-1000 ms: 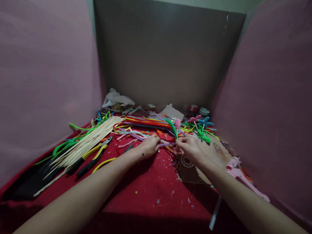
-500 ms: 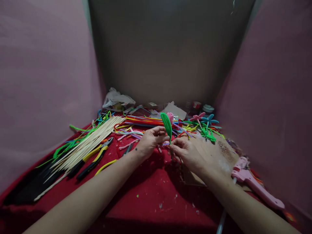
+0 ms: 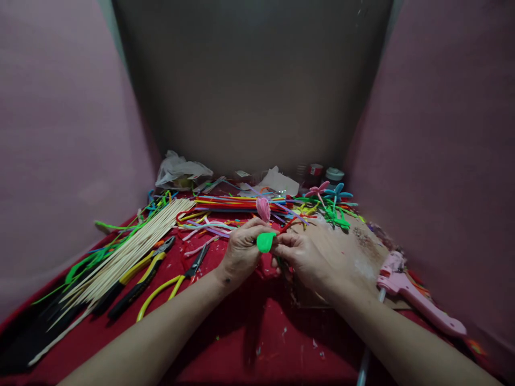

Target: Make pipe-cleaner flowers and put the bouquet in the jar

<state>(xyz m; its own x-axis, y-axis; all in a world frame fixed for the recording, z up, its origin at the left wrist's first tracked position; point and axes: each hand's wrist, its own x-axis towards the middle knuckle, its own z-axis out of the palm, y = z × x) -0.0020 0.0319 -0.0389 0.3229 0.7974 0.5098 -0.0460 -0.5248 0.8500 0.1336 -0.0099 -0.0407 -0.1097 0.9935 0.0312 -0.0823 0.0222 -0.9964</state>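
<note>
A pipe-cleaner flower with a pink bud [image 3: 263, 209] stands upright between my hands. Its green leaf [image 3: 265, 242] is bent over towards me, in front of the stem. Closed just below the bud, my left hand [image 3: 244, 247] touches the leaf's left side and grips the flower. My right hand [image 3: 296, 254] pinches at the leaf's base on the right; its fingertips partly hide the stem. Most of the stem is out of sight behind my fingers.
Wooden sticks [image 3: 132, 257], pliers [image 3: 140, 273] and yellow-handled scissors [image 3: 181, 281] lie left. Pipe cleaners [image 3: 229, 203] spread behind my hands. On the right are a cardboard sheet [image 3: 341, 246], a pink glue gun [image 3: 418, 297] and finished flowers [image 3: 338, 194]. A plastic bag [image 3: 179, 170] sits at the back.
The green leaf, upright before, now bends down towards me, and the pink bud shows clear above it. My left hand has shifted in beside the leaf. The view has moved slightly right.
</note>
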